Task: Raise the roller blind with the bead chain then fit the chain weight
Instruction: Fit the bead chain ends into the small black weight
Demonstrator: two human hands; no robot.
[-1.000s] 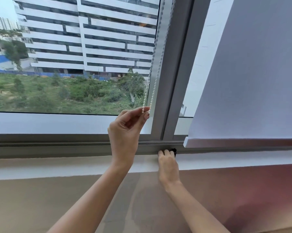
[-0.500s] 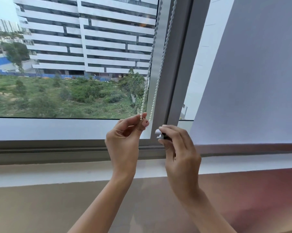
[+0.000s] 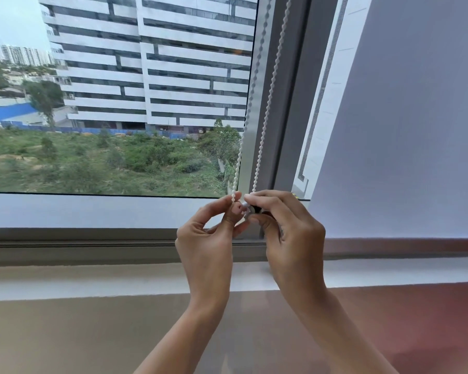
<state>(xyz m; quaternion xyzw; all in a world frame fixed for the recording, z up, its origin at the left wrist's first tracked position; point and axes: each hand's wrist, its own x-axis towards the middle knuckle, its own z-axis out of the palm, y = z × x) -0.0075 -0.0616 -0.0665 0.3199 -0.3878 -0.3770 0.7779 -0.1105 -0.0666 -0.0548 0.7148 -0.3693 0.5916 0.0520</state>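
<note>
Both hands meet just in front of the grey aluminium window frame (image 3: 284, 117), at the centre of the view. The left hand (image 3: 208, 247) pinches the lower end of the white plastic bead chain (image 3: 265, 114) between thumb and forefinger, its other fingers curled loosely. The chain's two strands hang down from 12 o'clock, close together along the frame, and both end at the fingertips.

The right hand (image 3: 292, 238) is closed round a small chain weight (image 3: 250, 207), white at its left tip and dark behind, gripped by thumb and forefinger and pressed against the chain's loop end. Whether the chain already sits inside the weight cannot be told; fingers cover the joint.

At 3 o'clock the pale lilac fabric roller blind (image 3: 416, 130) hangs low, its bottom bar near the white window sill (image 3: 92, 282).
</note>
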